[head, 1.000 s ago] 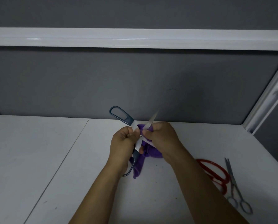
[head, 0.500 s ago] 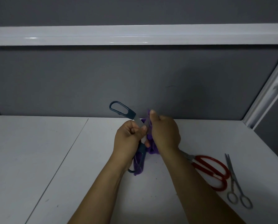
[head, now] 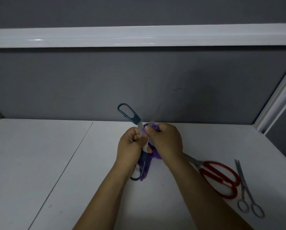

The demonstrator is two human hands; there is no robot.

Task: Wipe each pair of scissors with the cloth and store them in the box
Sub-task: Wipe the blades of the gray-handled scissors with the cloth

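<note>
Grey wall (head: 139, 77) backed a white desk (head: 39, 163), above which the left hand (head: 130, 146) gripped the opened blue-handled scissors (head: 135, 118) near the pivot while the right hand (head: 167, 141) pinched the purple cloth (head: 145, 168) round one blade. Red-handled scissors (head: 203, 173) and small steel scissors (head: 243, 183) lay on its right; no box showed. Wiping well likely meant drawing cloth from pivot to tip, fingers (head: 162, 129) behind the edge.

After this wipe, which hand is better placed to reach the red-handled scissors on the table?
Probably the right hand: the red-handled metal scissors lie beside its forearm, though it holds the purple cloth. The left hand grips the dark blue-handled scissors, farther away.
</note>
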